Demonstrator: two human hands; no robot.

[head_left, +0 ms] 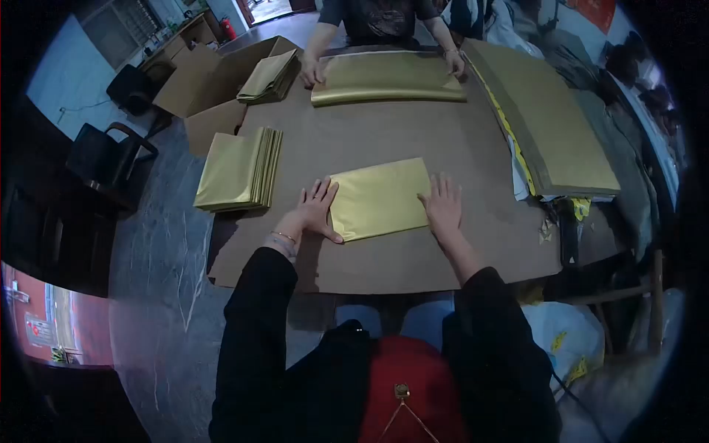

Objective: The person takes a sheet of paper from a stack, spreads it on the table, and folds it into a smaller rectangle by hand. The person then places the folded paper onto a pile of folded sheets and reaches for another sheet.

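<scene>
— Where are our hands?
— Our left hand [316,211] lies with fingers spread at the left edge of the gold piece [380,199], thumb by its near corner. Our right hand [444,210] lies flat at the opposite edge. Neither is clamped on anything; the piece rests between them on the brown tabletop [369,273].
— Which step do we seem to be at?
— Smoothing and squaring the piece, we judge.
— And what does the next move call for?
— Light, even pressure from both palms, we think, since so thin a piece could crease.
— Let's count, nearest first.
— One gold piece between our hands. One dark object [568,232] well to the right of our right hand; perhaps a tool, but that dim corner leaves us unsure. Left of our left hand, one near stack [227,168] of similar pieces, its layers too tight to count. Beyond our right hand, off to its right, one thick stack [550,122].
— And farther?
— Beyond our left hand, one far stack [266,75] beside one cardboard box [214,127]. Straight ahead of both hands, one wide gold sheet [388,77], with a co-worker's two hands [313,72] at its ends.
</scene>
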